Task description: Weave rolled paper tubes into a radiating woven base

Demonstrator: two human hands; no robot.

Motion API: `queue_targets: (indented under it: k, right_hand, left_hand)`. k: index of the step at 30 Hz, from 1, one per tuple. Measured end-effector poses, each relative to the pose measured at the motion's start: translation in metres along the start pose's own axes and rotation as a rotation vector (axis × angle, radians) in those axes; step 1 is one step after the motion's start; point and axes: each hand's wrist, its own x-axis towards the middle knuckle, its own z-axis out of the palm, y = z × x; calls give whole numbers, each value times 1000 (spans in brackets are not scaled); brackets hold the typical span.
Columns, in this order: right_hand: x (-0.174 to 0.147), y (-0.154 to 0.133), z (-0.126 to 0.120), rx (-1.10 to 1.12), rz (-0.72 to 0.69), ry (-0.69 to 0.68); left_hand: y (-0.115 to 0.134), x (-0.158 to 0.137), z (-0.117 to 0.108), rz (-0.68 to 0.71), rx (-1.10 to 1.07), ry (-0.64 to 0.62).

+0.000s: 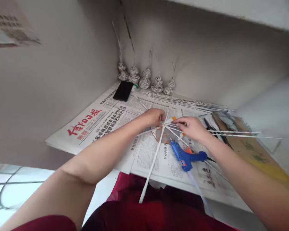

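Observation:
Several thin rolled paper strips [154, 160] cross at one point and fan out like spokes above the newspaper. At the crossing, my left hand [155, 117] has its fingers closed on the strips from the left. Just to the right, my right hand [189, 126] pinches strips that run out past the wrist. Beneath the crossing lies a small flat board [160, 134], partly covered. A blue glue gun [186, 157] rests close below my right hand, a clear glue stick trailing from its back.
Several woven paper gourds [144, 78] stand along the back wall. A black phone [123, 91] lies at the back left on newspaper [110, 120]. More paper strips [190, 103] lie along the back. Scissors [210, 126] and brown cardboard [249, 149] are at the right.

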Motion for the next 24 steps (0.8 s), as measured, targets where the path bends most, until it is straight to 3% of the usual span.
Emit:
queue_targets:
  k: [5, 8, 11, 16, 24]
  right_hand:
    - [-17, -9, -7, -159, -257, 220]
    - [-48, -13, -16, -170, -349, 161]
    - [-86, -8, -23, -190, -303, 3]
    - [-132, 5, -24, -202, -222, -133]
    - [-136, -3, 1, -216, -258, -80]
  left_hand:
    - [0, -2, -2, 1, -23, 1]
    - [0, -3, -2, 10, -48, -5]
    - [-1, -2, -2, 6, -59, -6]
    - [-4, -2, -3, 29, -91, -14]
    - [-6, -1, -2, 37, -110, -8]
